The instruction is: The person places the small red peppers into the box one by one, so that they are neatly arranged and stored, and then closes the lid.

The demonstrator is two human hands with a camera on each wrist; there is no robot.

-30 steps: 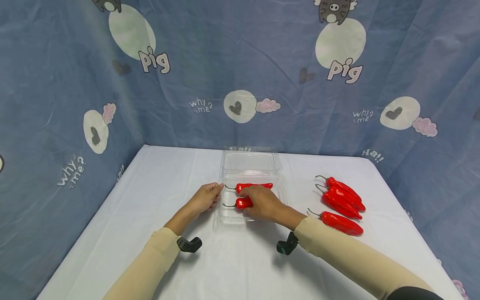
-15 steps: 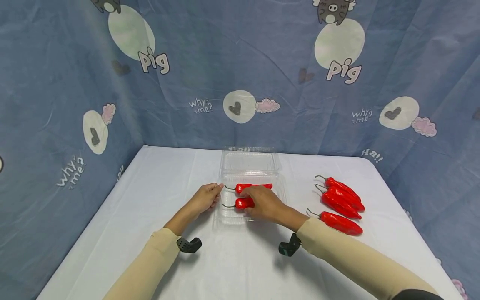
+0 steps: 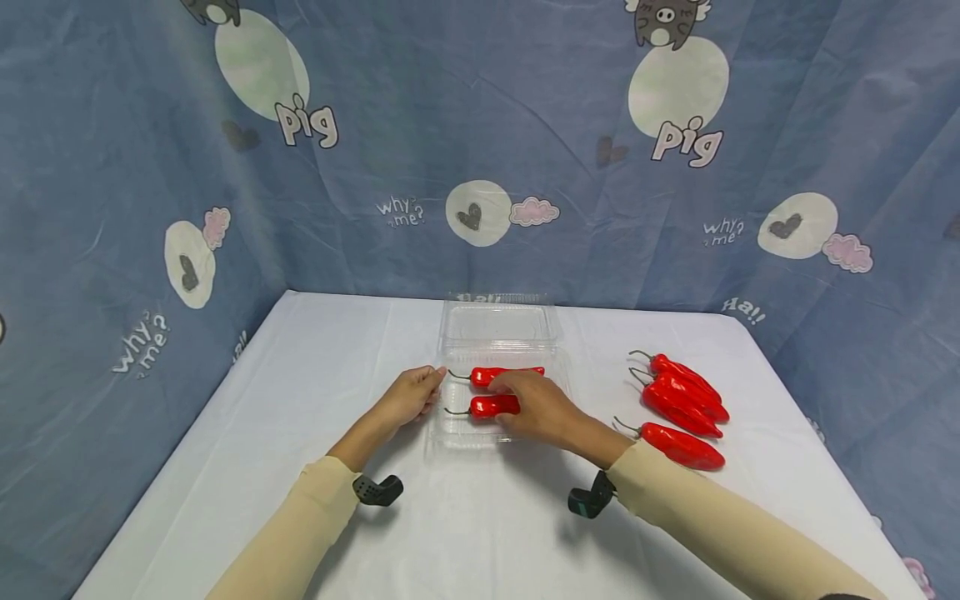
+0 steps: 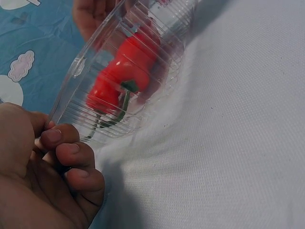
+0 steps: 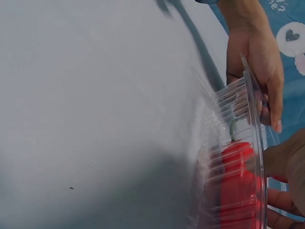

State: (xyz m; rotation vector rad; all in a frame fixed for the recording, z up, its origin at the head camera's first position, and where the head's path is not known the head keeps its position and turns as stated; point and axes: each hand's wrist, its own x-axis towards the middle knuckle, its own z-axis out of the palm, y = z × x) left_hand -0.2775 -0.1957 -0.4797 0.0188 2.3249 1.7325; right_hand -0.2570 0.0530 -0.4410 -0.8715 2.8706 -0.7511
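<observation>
A clear plastic clamshell container point(image 3: 450, 433) lies on the white table, its lid point(image 3: 501, 323) folded back. Two red chili peppers with green stems lie in its base: a rear pepper point(image 3: 483, 377) and a front pepper point(image 3: 491, 407). My left hand point(image 3: 408, 395) pinches the container's left rim between thumb and fingers, as the left wrist view also shows. My right hand point(image 3: 543, 408) straddles the right part of the front pepper, thumb on the near side and fingers on the far side, loosely spread. It hides the tips of both peppers.
To the right of the container, several more red peppers point(image 3: 681, 406) lie on the white cloth point(image 3: 337, 350), with a single pepper point(image 3: 682, 447) nearest my right forearm. A blue printed curtain point(image 3: 360, 208) hangs behind the table and along its sides.
My right hand has slid slightly right along the front pepper, baring more of it. The pepper has stayed in place. My left hand has not visibly moved.
</observation>
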